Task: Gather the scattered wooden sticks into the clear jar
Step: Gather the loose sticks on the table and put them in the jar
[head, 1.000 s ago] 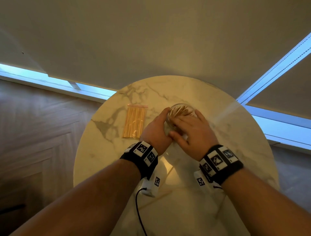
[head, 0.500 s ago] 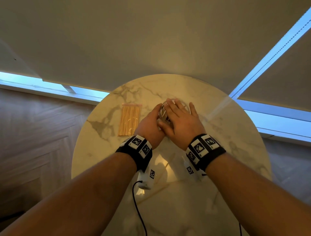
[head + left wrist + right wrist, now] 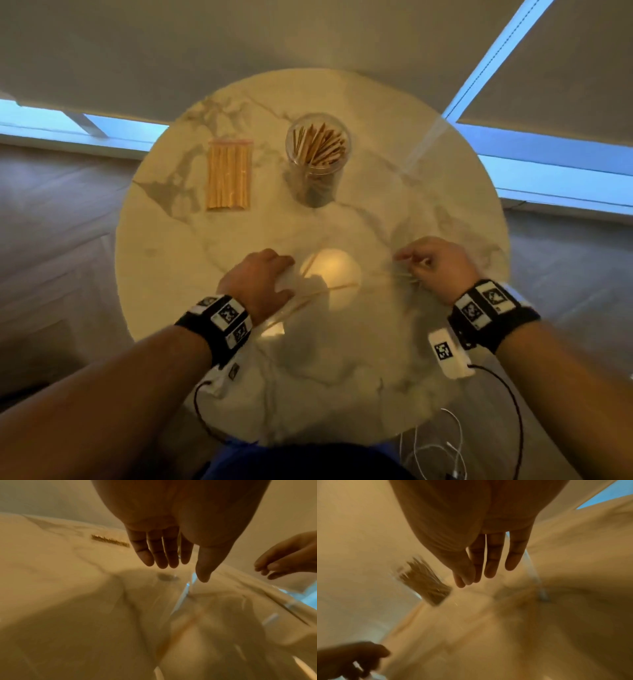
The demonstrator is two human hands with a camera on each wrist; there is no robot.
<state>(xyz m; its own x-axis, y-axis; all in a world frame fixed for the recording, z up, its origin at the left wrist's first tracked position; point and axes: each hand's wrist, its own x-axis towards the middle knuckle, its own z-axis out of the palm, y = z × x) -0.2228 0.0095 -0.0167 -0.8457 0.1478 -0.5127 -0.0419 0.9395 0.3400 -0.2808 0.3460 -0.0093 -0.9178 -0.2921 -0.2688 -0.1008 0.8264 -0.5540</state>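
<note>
The clear jar (image 3: 318,150) stands upright at the back of the round marble table (image 3: 445,192), holding several wooden sticks; it appears blurred in the right wrist view (image 3: 424,584). A few loose sticks (image 3: 322,291) lie beside my left hand (image 3: 289,277), which hovers low over the table with straight fingers (image 3: 161,558) and holds nothing. More loose sticks (image 3: 404,275) lie under my right hand (image 3: 407,263), whose fingers (image 3: 491,563) reach down over them; I see no stick gripped.
A sealed clear bag of sticks (image 3: 228,178) lies left of the jar, also seen as the bag (image 3: 109,542). White cables (image 3: 442,445) hang off the table's near right edge. A bright lamp reflection sits between my hands.
Both hands have left the jar and come back toward me, spreading apart over the loose sticks. The jar now stands uncovered.
</note>
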